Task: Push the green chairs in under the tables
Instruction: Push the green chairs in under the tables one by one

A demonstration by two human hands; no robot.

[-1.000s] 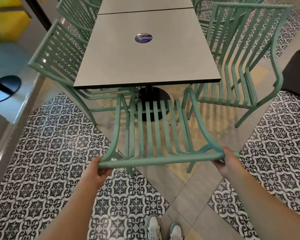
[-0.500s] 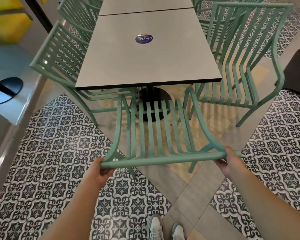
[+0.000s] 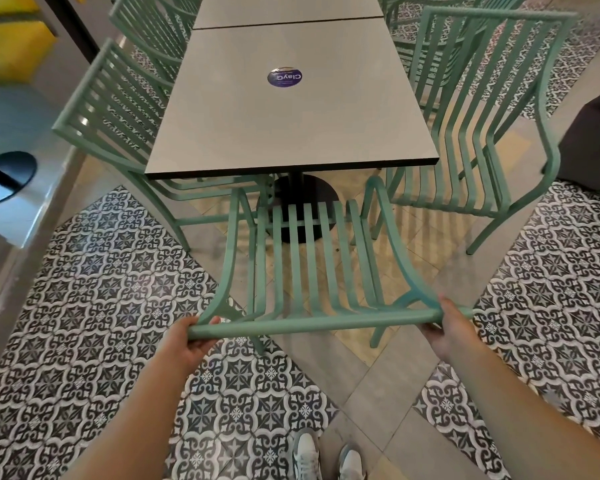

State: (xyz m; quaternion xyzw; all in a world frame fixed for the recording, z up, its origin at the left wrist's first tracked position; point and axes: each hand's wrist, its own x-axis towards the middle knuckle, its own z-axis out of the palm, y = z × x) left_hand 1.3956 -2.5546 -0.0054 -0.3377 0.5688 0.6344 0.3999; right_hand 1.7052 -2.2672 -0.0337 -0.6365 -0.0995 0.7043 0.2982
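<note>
A green slatted metal chair (image 3: 312, 271) stands in front of me at the near end of a grey table (image 3: 291, 109). Its seat front is close to the table's black pedestal base (image 3: 297, 188). My left hand (image 3: 187, 341) grips the left end of the chair's top rail. My right hand (image 3: 452, 327) grips the right end of the same rail. A second green chair (image 3: 478, 116) stands at the table's right side, angled and pulled out. A third green chair (image 3: 115, 116) sits at the left side with its seat under the tabletop.
More green chairs (image 3: 153, 26) line a further table (image 3: 284, 8) behind. A round blue sticker (image 3: 285, 77) lies on the near tabletop. A step edge and a black round base (image 3: 4, 174) are at the left. A dark object (image 3: 596, 140) is at the right. My shoes (image 3: 326, 459) are below.
The chair I hold has slid slightly forward toward the table, with both hands staying on the top rail. The other chairs have not moved.
</note>
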